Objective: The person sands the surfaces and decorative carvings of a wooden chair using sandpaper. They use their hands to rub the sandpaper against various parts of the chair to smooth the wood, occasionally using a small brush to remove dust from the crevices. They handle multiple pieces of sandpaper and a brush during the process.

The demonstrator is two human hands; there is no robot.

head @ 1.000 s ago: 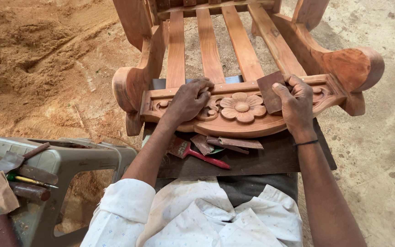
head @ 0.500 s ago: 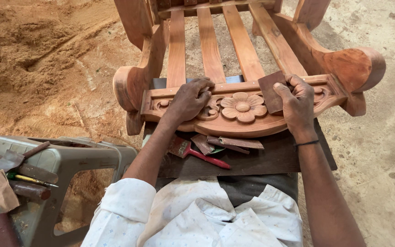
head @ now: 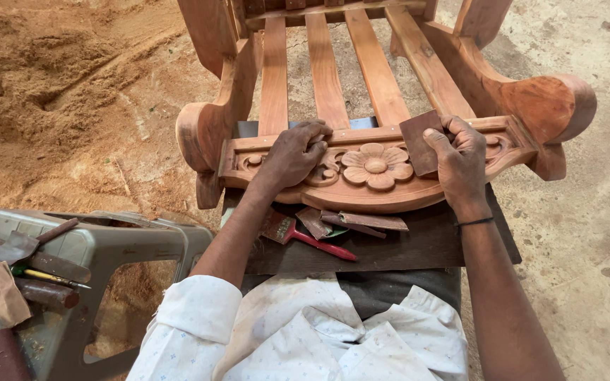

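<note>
A reddish wooden chair (head: 375,70) with a slatted seat lies in front of me. Its carved front rail (head: 375,169) has a flower in the middle. My left hand (head: 292,155) presses on the carving left of the flower, fingers curled; whether it holds something is hidden. My right hand (head: 460,162) pinches a brown sheet of sandpaper (head: 418,144) against the rail just right of the flower.
A dark board (head: 418,243) under the rail carries a red-handled brush (head: 305,236) and folded sandpaper scraps (head: 354,220). A grey plastic stool (head: 100,254) at left holds tools and rolled sandpaper. Sawdust (head: 44,77) is heaped at upper left; concrete floor at right.
Almost nothing differs: both hands stay on the carved rail, with only a slight shift of the view.
</note>
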